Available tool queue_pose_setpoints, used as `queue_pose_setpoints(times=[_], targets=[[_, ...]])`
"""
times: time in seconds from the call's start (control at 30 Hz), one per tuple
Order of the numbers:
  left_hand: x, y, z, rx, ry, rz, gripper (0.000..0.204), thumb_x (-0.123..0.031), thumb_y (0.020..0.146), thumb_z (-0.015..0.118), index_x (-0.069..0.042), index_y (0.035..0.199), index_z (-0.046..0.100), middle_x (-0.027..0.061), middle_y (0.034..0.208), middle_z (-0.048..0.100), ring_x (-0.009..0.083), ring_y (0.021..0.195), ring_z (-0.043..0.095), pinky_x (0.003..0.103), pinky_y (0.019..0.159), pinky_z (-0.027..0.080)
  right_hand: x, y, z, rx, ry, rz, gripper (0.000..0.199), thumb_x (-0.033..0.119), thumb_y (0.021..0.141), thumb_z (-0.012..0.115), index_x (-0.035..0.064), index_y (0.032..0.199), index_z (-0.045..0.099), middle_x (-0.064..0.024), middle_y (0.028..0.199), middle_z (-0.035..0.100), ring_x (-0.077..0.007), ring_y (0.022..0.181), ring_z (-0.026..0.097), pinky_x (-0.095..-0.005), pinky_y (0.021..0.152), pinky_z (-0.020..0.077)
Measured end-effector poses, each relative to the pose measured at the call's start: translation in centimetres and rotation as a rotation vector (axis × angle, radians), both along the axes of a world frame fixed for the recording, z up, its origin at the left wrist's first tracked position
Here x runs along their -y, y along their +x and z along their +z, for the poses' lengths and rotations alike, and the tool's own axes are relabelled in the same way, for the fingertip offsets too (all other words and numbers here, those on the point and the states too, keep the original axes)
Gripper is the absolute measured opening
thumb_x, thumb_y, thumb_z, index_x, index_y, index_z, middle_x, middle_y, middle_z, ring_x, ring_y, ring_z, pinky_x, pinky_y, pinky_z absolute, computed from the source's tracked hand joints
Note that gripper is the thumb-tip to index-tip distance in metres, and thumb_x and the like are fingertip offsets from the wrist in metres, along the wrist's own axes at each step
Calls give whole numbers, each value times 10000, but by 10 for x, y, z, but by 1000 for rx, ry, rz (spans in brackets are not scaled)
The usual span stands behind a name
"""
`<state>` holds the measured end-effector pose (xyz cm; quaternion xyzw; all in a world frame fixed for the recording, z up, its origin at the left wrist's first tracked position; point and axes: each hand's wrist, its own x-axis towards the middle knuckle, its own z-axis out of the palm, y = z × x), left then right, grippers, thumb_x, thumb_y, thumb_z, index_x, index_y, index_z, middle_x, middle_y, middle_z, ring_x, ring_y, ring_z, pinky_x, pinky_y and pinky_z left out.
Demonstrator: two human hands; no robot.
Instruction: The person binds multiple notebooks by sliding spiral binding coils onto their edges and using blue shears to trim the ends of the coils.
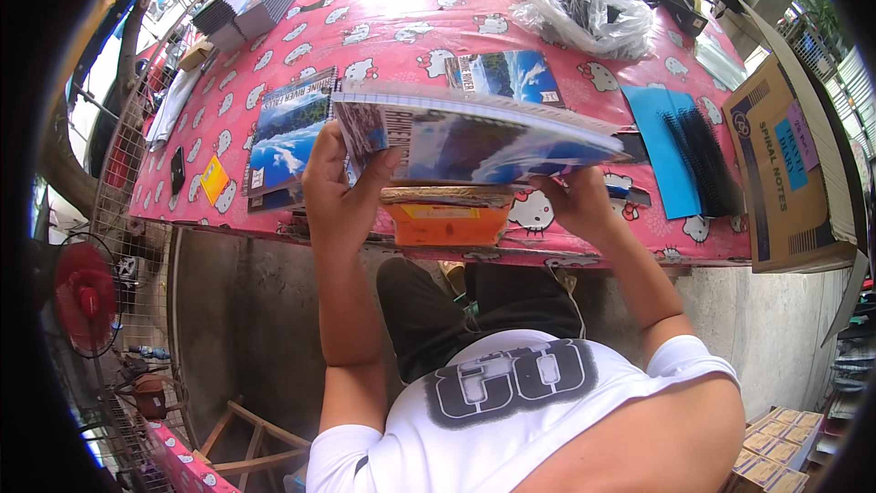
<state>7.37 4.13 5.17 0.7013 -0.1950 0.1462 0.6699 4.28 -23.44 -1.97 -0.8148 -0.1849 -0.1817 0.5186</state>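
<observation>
A notebook with a blue sky-and-water photo cover is held up, tilted, above the table's near edge. My left hand grips its left end, thumb in front. My right hand pinches the lower edge toward the right end. Beneath it, an orange container sits at the table edge, its top partly hidden. Left of my left hand lie photo-covered notebooks, with a spiral binding along one edge. Another photo-covered notebook lies behind the held one, partly covered by it.
A blue sheet with black binding coils lies at right, beside a cardboard box. A clear plastic bag sits at the back; notebook stacks stand far left. A yellow card and small black object lie at left.
</observation>
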Motion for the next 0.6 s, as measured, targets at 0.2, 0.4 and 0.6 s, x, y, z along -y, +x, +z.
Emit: queue_pose_setpoints(times=[0.2,0.4,0.6], targets=[[0,-3,-32,-40,-151,121,642,-35,757,768,-14,1304,432,94,1163,581,138,1026,569,277,912,435,-4,-8,-47,-160,-126,108,649,-17,766,662,19,1298,293,-205,1071,563,-356,974,574,-415,823,460],[14,-16,-79,-268,-323,120,680,-182,799,749,23,1346,400,137,1292,520,189,1195,487,330,1007,386,-32,-31,-41,-166,113,80,932,107,704,793,16,1395,173,-211,1272,439,-309,1226,431,-411,1020,363],[10,-13,-67,87,-145,320,604,-200,888,617,7,1396,364,150,1433,385,234,1323,354,378,1107,224,69,12,-26,-27,-347,-161,813,192,714,812,10,1368,366,-193,1276,502,-291,1221,486,-424,986,419]])
